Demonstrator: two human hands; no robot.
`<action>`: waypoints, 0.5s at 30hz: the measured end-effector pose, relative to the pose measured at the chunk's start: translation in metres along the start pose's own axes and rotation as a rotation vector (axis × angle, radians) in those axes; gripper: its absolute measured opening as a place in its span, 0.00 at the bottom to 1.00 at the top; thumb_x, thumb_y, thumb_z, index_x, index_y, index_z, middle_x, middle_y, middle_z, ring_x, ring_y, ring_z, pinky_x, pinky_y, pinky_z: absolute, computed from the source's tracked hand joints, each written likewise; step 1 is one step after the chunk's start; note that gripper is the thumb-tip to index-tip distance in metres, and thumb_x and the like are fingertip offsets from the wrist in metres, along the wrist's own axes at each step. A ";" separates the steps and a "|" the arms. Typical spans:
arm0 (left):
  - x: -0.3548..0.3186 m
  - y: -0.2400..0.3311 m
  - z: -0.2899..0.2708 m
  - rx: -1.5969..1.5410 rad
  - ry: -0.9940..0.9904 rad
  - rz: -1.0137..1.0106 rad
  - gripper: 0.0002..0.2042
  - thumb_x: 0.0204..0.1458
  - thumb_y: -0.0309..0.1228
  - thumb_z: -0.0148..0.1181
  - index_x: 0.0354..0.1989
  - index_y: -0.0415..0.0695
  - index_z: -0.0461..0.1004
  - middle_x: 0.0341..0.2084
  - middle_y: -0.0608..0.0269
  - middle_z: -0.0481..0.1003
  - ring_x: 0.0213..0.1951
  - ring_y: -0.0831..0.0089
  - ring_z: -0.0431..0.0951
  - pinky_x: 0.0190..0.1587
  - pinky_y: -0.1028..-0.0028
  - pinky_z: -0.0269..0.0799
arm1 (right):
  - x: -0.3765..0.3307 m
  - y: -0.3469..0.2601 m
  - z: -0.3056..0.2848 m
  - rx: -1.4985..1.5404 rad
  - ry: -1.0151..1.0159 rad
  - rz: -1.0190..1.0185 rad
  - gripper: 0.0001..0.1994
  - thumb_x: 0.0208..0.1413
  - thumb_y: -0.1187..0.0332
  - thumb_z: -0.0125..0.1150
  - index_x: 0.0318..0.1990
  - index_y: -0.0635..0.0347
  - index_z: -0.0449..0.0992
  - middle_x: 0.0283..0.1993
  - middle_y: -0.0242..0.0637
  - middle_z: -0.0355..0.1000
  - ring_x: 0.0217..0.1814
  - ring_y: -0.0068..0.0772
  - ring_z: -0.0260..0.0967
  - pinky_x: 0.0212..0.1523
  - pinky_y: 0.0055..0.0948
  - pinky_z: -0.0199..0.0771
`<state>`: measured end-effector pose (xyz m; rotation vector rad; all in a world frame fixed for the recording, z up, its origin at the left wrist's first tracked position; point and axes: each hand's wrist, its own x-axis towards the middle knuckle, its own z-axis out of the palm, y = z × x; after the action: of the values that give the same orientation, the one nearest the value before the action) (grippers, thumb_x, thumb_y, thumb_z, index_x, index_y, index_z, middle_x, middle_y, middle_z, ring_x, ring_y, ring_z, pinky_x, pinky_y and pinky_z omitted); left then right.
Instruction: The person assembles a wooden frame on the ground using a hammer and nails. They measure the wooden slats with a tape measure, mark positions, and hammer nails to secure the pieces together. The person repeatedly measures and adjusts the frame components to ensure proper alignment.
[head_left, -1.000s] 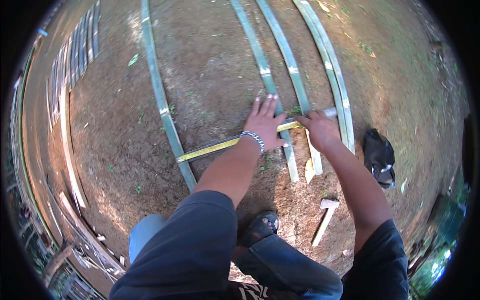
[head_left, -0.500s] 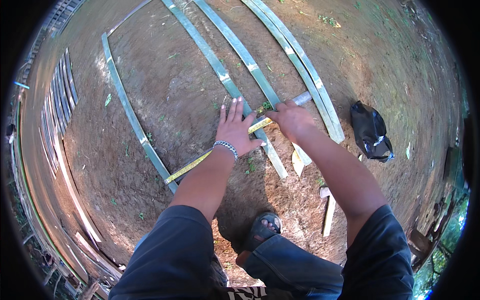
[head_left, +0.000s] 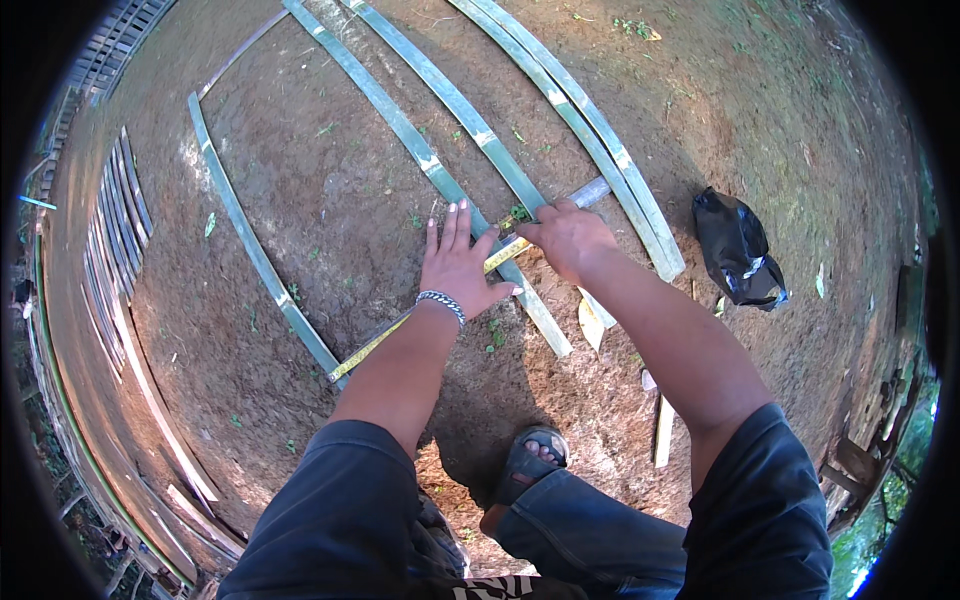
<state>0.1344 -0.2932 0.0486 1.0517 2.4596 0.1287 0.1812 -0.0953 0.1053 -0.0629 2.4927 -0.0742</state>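
While flat on strip: left hand.

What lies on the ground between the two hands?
In the head view, a green bamboo strip runs between the left hand and right hand, crossed there by the yellow tape measure.

1. Bamboo slats: split green strips with a smooth, faintly glossy skin and pale node bands.
2. Measuring tape: thin yellow strip, smooth and semi-glossy.
3. Ground: bare reddish-brown earth, matt and rough, with scattered crumbs.
4. Bag: black plastic film, crinkled and shiny.
5. Bracelet: silvery metal links, bright.
6. Shorts: dark woven cloth, matt.
7. Sandal: dark, matt strap.
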 end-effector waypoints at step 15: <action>-0.003 0.002 -0.025 0.076 -0.134 0.002 0.68 0.41 0.69 0.68 0.79 0.35 0.40 0.80 0.41 0.37 0.81 0.54 0.34 0.80 0.53 0.31 | -0.028 -0.055 0.009 -0.006 -0.144 -0.050 0.22 0.65 0.65 0.58 0.66 0.48 0.72 0.63 0.42 0.74 0.67 0.43 0.71 0.57 0.40 0.80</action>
<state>0.1258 -0.2917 0.0725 1.0591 2.3586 -0.0345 0.2103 -0.1487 0.1190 -0.1288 2.3480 -0.0800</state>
